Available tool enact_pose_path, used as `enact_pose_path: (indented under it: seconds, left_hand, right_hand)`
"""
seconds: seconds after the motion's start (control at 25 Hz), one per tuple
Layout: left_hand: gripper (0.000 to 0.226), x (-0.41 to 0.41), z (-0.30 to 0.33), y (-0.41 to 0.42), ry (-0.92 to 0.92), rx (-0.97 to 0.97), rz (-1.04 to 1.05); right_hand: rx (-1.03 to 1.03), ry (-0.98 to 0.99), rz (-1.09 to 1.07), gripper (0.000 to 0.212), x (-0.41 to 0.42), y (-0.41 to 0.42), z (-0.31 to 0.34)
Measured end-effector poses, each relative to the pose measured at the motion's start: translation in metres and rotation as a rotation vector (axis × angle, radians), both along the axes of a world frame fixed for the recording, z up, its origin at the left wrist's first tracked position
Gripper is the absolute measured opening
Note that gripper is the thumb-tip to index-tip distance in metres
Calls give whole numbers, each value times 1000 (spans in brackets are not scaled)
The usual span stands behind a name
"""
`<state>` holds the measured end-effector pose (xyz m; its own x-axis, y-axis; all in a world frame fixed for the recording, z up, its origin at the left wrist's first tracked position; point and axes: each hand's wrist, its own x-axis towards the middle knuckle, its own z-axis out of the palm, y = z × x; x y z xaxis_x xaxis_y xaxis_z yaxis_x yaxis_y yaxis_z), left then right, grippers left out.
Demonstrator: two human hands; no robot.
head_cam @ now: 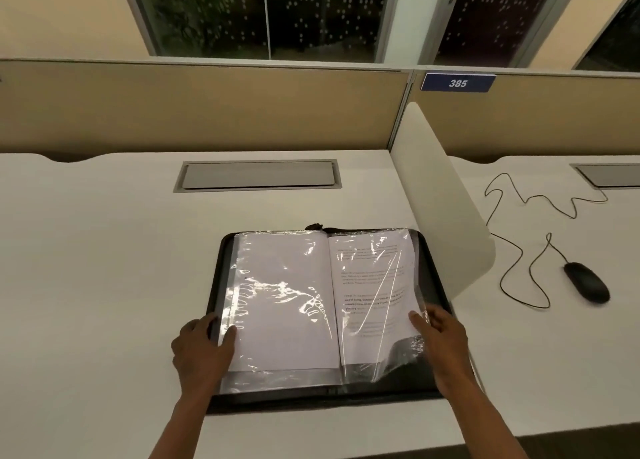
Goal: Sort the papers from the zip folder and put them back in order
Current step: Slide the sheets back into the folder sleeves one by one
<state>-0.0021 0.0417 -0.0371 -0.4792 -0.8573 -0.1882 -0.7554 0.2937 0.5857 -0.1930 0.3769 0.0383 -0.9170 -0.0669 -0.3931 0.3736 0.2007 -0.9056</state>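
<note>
A black zip folder [221, 251] lies open on the white desk in front of me. Inside it are clear plastic sleeves with white papers. The left sleeve [284, 285] shows a blank sheet and lies flat. The right sleeve [374, 285] holds a printed page and is lifted a little at its outer edge. My left hand [202, 349] rests on the folder's lower left corner, thumb on the left sleeve. My right hand [440, 337] pinches the right sleeve's outer edge between thumb and fingers.
A white divider panel [440, 195] stands right of the folder. Beyond it a black mouse [587, 282] with a looping cable [519, 251] lies on the neighbouring desk. A grey cable hatch [258, 176] sits in the desk behind the folder. A beige partition [207, 109] backs the desk.
</note>
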Motion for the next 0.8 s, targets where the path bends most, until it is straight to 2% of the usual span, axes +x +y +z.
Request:
enact_pose_path:
  seconds: [0.2,0.28,0.4,0.52,0.64,0.72,0.8]
  left_hand:
    - [49,-4,13,-14,111,78,16]
    - [57,-7,17,-19,111,109,26]
    - [60,-9,19,-28,96,150,30]
    - [57,-10,23,-34,105,193,64]
    - [52,-10,26,-38,131,241,111]
    - [46,-9,25,-43,114,245,95]
    - [42,-9,23,-49,94,251,76]
  right_hand:
    - [-190,77,281,23,28,-72,36]
    - [-174,116,438,25,44,-107,37]
    - [-37,190,666,22,64,-152,21]
    - [128,204,750,24,75,-184,-1]
    - [327,210,874,36,83,-202,-10]
    - [324,172,934,46,84,-203,-8]
    - [189,139,808,40,76,-191,-4]
